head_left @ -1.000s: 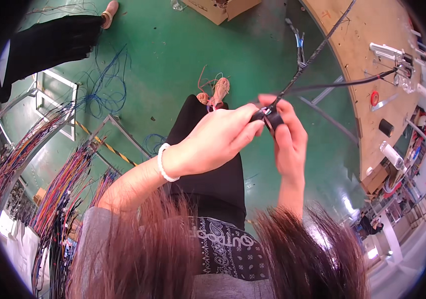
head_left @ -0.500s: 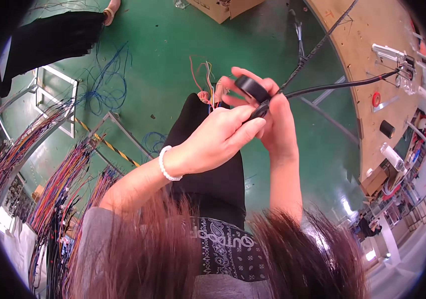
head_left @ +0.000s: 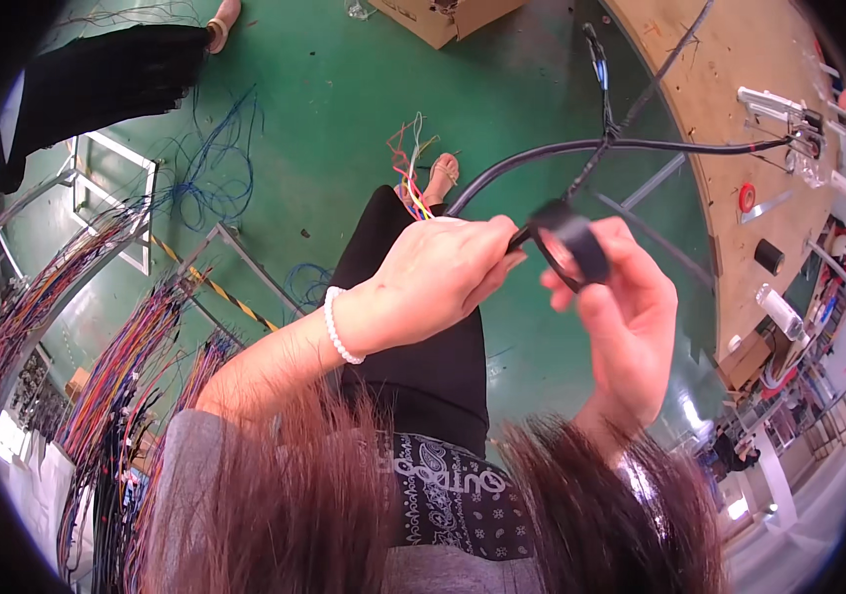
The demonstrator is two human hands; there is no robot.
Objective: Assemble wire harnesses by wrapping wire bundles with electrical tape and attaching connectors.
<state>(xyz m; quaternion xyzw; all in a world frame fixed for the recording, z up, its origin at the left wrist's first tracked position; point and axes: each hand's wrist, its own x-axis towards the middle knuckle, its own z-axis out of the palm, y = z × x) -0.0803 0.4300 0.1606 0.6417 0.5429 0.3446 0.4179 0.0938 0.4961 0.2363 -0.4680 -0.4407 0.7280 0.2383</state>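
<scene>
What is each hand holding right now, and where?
Right hand holds the black tape roll by its rim; left hand grips the black cable bundle beside it.

We cannot see the left hand's [head_left: 438, 282] fingertips: they curl under, and the black cable [head_left: 542, 153] vanishes behind its knuckles. Part of the tape roll [head_left: 571, 247] sits behind the right hand's [head_left: 626, 332] thumb, so its lower rim is hidden. Our hair [head_left: 581, 515] covers the right wrist. Small parts on the wooden bench [head_left: 740, 109] beyond the right hand are too small to identify.
</scene>
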